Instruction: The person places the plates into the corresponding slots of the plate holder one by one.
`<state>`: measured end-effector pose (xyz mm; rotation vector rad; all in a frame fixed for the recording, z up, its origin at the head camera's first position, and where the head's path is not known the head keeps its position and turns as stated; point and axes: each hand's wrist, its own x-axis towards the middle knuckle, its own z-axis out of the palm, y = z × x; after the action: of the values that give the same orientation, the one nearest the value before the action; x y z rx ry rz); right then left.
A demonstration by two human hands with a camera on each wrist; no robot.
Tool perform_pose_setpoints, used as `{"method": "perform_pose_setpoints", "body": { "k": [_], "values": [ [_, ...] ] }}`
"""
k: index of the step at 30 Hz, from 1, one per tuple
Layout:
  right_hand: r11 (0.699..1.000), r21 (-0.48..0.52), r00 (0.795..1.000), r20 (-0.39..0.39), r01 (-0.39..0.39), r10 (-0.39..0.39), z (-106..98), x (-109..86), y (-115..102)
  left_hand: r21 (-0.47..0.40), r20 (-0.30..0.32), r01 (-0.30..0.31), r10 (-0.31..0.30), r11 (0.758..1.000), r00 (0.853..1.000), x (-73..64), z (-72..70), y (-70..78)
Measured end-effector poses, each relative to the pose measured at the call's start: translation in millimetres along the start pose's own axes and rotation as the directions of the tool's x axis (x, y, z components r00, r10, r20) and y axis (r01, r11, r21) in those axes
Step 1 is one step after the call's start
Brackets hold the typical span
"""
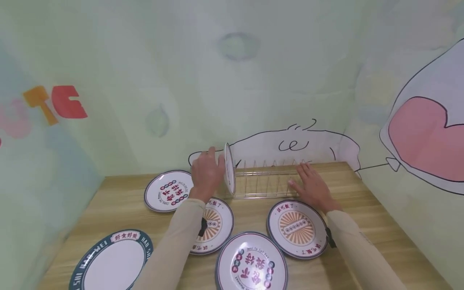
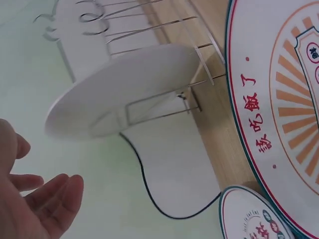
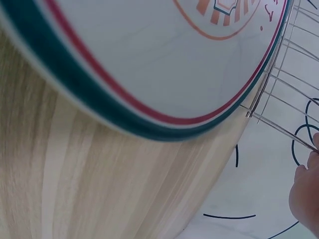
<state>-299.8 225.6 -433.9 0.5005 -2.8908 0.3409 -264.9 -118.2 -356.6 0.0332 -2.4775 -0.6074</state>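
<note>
A wire dish rack [image 1: 266, 196] stands at the back of the table. One white plate [image 1: 229, 169] is upright in its left end; the left wrist view shows the plain back of this plate [image 2: 124, 92]. My left hand [image 1: 207, 173] is just left of that plate, its fingers loosely bent and apart from it in the left wrist view, holding nothing. At the rack's right end, my right hand [image 1: 311, 187] rests with fingers extended, touching the wire. Only part of this right hand [image 3: 305, 194] enters the right wrist view, so its grip is partly hidden.
Flat on the wooden table [image 1: 119, 201] lie a plate with red characters [image 1: 169, 191], two sunburst plates, left [image 1: 221, 213] and right [image 1: 297, 228], a front plate [image 1: 251, 262], and a large blue-rimmed plate [image 1: 112, 262]. A printed wall sheet [image 1: 163, 80] rises behind.
</note>
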Motion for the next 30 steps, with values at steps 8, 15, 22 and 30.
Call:
{"method": "perform_pose_setpoints", "body": {
  "k": [8, 15, 22, 30],
  "values": [
    [1.000, 0.023, 1.000, -0.011, -0.014, 0.015, -3.8, -6.7, 7.3, -0.190, 0.190, 0.220, -0.184, 0.957, 0.964, -28.6, -60.0, -45.1],
    [1.000, 0.024, 0.999, -0.032, -0.008, 0.009, -1.5, -10.2, 6.0, -0.058, 0.382, 0.333, -0.287, 0.941, 0.878, -75.5, -115.6, -113.7],
    [0.999, 0.036, 0.999, -0.048, 0.001, 0.001, -4.9, -8.9, -1.1, 0.112, 0.510, 0.304, -0.317, 0.946, 0.800, -111.4, -142.2, -197.6],
    [0.999, 0.035, 0.999, -0.033, -0.014, 0.015, -1.5, -7.2, -7.3, 0.393, 0.468, 0.458, -0.602, 0.797, 0.646, -146.7, -143.7, -255.4]
  ]
}}
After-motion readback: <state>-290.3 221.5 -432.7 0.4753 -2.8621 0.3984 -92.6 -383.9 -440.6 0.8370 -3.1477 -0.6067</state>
